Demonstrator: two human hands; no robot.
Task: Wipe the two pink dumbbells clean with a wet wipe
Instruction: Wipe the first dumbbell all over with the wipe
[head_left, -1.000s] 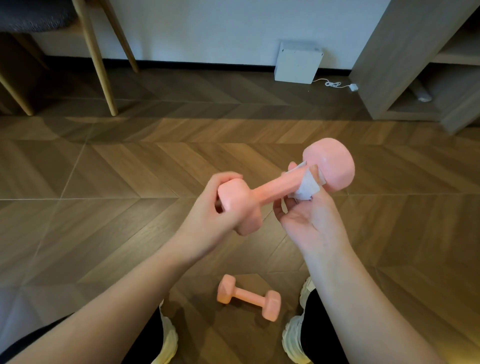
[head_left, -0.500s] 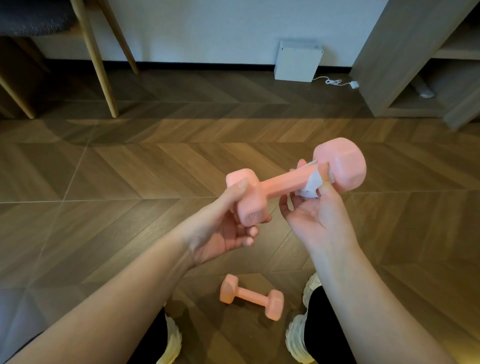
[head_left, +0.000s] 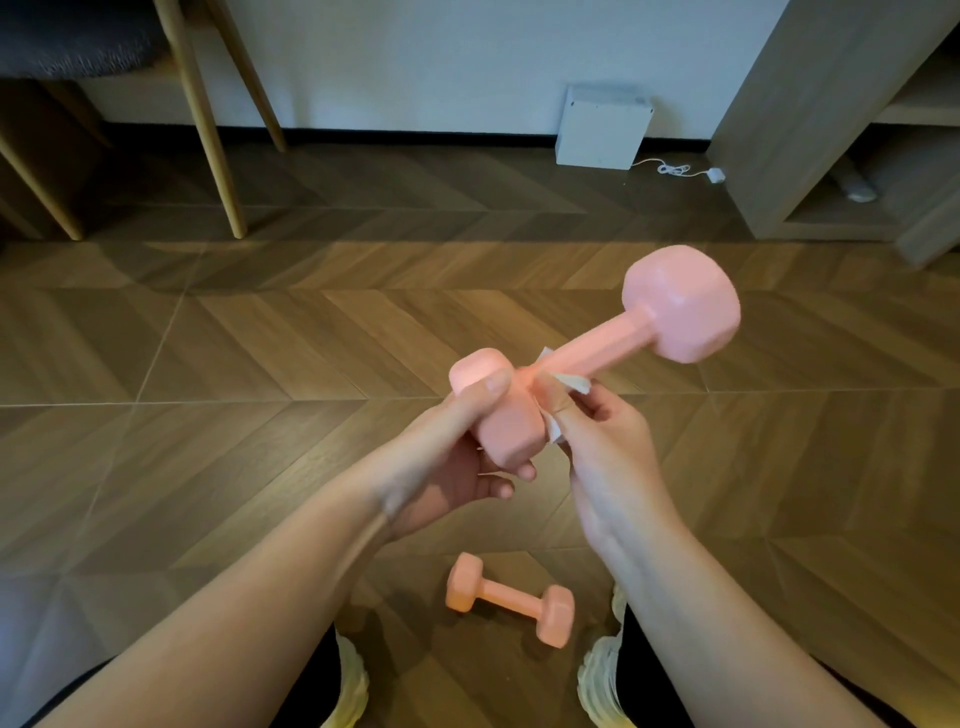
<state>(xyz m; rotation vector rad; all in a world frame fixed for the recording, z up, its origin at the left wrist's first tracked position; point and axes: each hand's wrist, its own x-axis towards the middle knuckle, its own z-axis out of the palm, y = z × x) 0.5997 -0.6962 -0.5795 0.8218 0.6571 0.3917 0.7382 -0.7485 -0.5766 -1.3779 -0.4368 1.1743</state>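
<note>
Head view. Nearest the camera, a second pink dumbbell (head_left: 511, 600), smooth-coated with faceted heads, lies on the brown herringbone wood floor (head_left: 208, 364) between two pale thick-soled shoes (head_left: 597, 680). Neither hand touches it.

Above it, the left hand (head_left: 447, 457) grips the near head of the held pink dumbbell (head_left: 597, 348). The thumb lies over the top and the fingers (head_left: 511, 480) curl beneath. The right hand (head_left: 608, 447) pinches a crumpled white wet wipe (head_left: 569, 382) round the handle, just beside that near head.

Key relation: the long axis runs from the near-left head up and away to the far-right head. The bare handle therefore extends away from the right-hand fingers, toward the far right. The next stroke probably follows that axis, with the left hand steadying. The glossy coating under a damp wipe may slip.

Farther off stand slender wooden chair legs (head_left: 200, 119), a white box (head_left: 602, 127) against the wall and a grey-brown open shelf unit (head_left: 810, 104).
</note>
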